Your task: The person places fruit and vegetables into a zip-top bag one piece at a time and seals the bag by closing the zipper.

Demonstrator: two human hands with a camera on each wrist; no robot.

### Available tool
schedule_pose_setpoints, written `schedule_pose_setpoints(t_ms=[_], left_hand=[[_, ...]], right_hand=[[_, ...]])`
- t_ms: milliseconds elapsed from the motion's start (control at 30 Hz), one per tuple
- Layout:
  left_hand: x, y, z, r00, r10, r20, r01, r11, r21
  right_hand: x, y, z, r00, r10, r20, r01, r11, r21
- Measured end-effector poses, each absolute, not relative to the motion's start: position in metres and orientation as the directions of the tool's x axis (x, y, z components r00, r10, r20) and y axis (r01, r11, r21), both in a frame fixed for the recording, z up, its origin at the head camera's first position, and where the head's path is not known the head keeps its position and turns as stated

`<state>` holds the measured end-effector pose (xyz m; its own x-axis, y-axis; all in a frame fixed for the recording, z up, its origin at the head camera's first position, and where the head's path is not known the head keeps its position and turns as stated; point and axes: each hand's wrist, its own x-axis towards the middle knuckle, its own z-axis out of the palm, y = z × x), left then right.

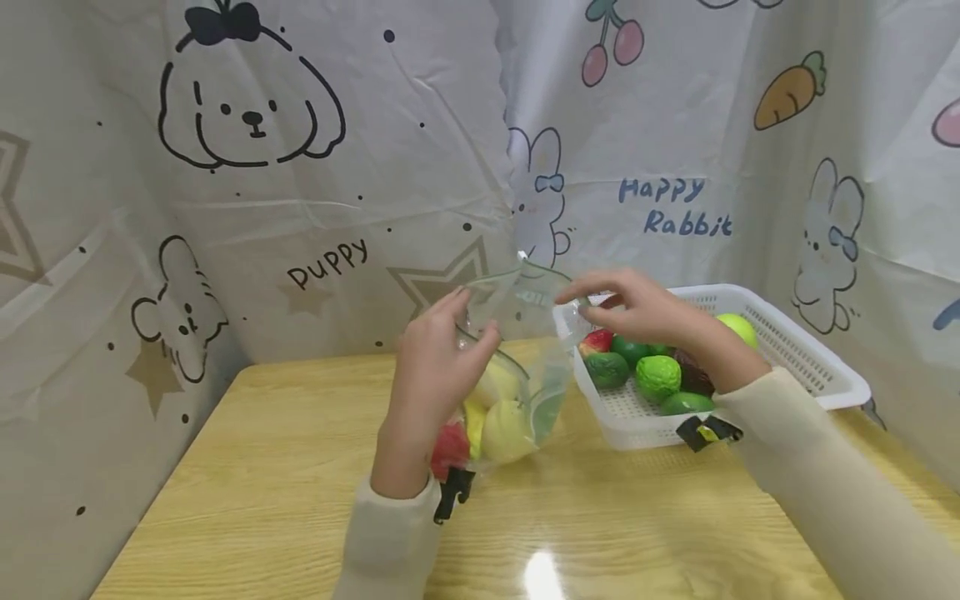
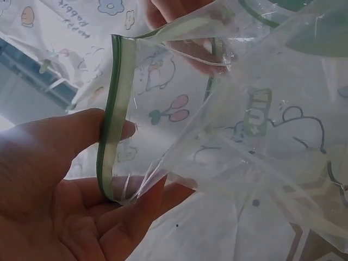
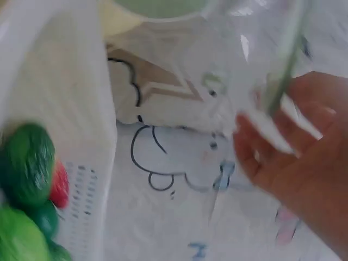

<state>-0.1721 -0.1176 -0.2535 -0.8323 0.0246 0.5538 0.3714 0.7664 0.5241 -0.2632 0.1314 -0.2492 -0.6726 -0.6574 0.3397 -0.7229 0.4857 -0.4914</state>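
Note:
A clear zip bag [image 1: 553,367] with a green-edged mouth stands spread between the two hands. Inside it, low down, lie a pale yellow round fruit [image 1: 510,431], a yellow curved piece [image 1: 475,425] and a red piece [image 1: 451,448]. The left hand [image 1: 435,358] holds the near left side of the mouth; in the left wrist view its thumb and fingers lie at the green zip edge [image 2: 109,119]. On the opposite side, the right hand [image 1: 637,312] pinches the rim, which runs between its thumb and fingers in the right wrist view.
Beneath the right forearm, a white perforated basket [image 1: 806,358] holds several toy fruits and vegetables, among them a bright green one [image 1: 658,377] and a dark green one [image 1: 606,370]. Bag and basket are on a wooden table [image 1: 285,467]. A printed curtain [image 1: 420,192] hangs behind.

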Motion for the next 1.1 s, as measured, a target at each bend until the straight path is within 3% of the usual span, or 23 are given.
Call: schedule_pose_setpoints(t_ms=[67, 167, 300, 467, 667, 1100], left_hand=[[-0.171, -0.118, -0.254, -0.832, 0.024, 0.554, 0.372, 0.766, 0.525], [-0.170, -0.118, -0.253, -0.830, 0.026, 0.557, 0.369, 0.774, 0.515], [-0.169, -0.119, -0.252, -0.836, 0.025, 0.549, 0.357, 0.783, 0.509], [-0.166, -0.119, -0.253, -0.819, 0.009, 0.574, 0.363, 0.783, 0.505], [-0.164, -0.119, -0.252, -0.812, 0.000, 0.584, 0.359, 0.789, 0.499], [-0.161, -0.113, -0.252, -0.795, 0.002, 0.607, 0.358, 0.810, 0.465]], right_hand=[[-0.261, 0.143, -0.257, -0.724, -0.583, 0.368, -0.658, 0.426, -0.620], [-0.260, 0.158, -0.272, -0.801, -0.462, 0.380, -0.584, 0.467, -0.664], [-0.263, 0.169, -0.294, -0.853, -0.382, 0.355, -0.520, 0.681, -0.516], [-0.269, 0.185, -0.319, -0.902, -0.387, 0.191, -0.432, 0.823, -0.368], [-0.271, 0.198, -0.336, -0.921, -0.389, 0.020, -0.370, 0.858, -0.355], [-0.274, 0.198, -0.349, -0.934, -0.358, -0.017, -0.321, 0.855, -0.407]])
